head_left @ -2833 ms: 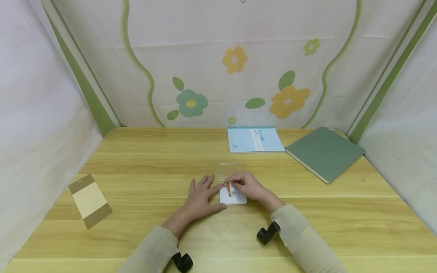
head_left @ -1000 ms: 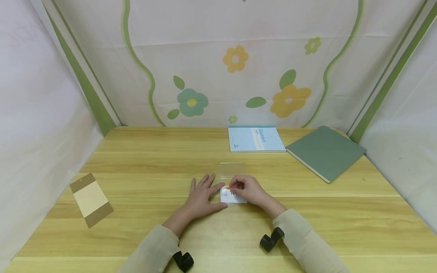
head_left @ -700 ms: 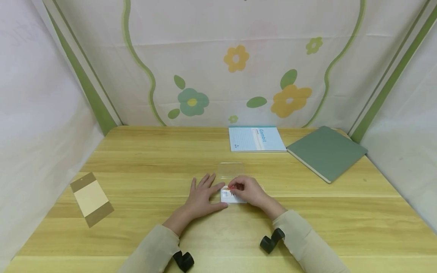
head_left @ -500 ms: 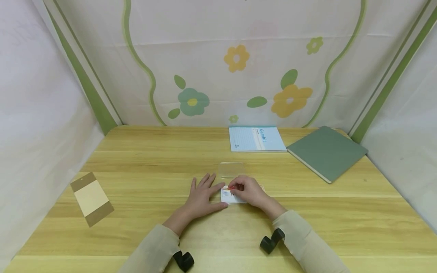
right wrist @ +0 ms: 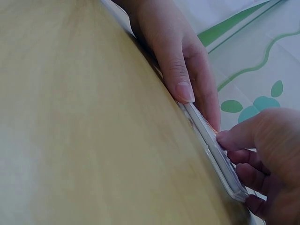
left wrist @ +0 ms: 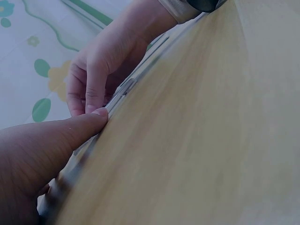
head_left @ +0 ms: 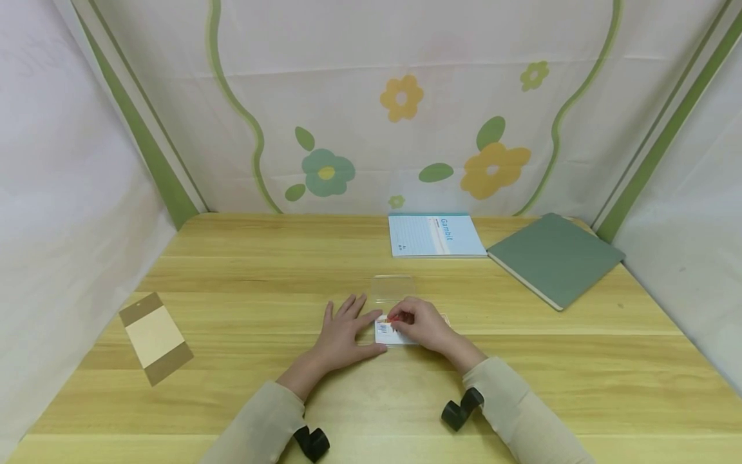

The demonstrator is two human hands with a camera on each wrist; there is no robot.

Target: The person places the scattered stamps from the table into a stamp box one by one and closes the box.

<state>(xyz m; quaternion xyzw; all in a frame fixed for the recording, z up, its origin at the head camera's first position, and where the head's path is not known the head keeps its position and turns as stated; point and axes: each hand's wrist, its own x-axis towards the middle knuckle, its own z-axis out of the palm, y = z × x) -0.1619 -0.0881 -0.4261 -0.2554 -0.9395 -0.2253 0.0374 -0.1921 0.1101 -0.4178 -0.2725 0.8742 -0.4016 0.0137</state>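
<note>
A flat clear plastic case (head_left: 392,289) lies with its lid folded back on the wooden table. In its near half is a white slab (head_left: 404,339) with a small printed label (head_left: 383,328) on it, showing a barcode and red and orange print. My left hand (head_left: 342,341) spreads over the left side, thumb and index fingertips at the case's left corners. My right hand (head_left: 426,325) has thumb and index finger closed on the red part of the label, covering much of it. In the right wrist view, the left thumb (right wrist: 178,79) touches the case's near edge.
A light blue notebook (head_left: 436,236) lies at the back, with a grey-green folder (head_left: 556,261) to its right. On the far left is a brown-and-cream card (head_left: 155,339). White patterned cloth (head_left: 353,58) encloses the table (head_left: 261,270) at the back and sides.
My right hand has shifted slightly right with the label, which now shows its barcode at the left and an orange edge beyond the hand. The left hand stays in place.
</note>
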